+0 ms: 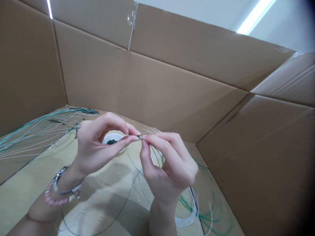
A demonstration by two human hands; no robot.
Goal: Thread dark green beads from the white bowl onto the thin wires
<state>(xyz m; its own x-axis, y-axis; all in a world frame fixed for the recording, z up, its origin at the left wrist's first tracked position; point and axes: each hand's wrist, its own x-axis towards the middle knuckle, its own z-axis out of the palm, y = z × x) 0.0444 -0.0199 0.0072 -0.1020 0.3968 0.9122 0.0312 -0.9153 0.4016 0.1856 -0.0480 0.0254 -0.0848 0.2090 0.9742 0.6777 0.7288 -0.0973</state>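
Observation:
My left hand point(102, 146) and my right hand point(168, 164) meet in the middle of the view, fingertips touching. Both pinch a tiny dark piece point(139, 137) between thumb and forefinger, where a thin wire point(128, 200) ends and hangs down in a loop to the table. Behind my left hand stands a small white dish point(115, 137) with little dark bits in it. A metal bracelet and a pink bead bracelet sit on my left wrist.
Tall cardboard walls point(172, 91) enclose the light wooden table point(103, 193) on three sides. A bundle of green and white wires point(36, 131) lies at the left. More green and white wire loops point(197, 206) lie at the right, under my right wrist.

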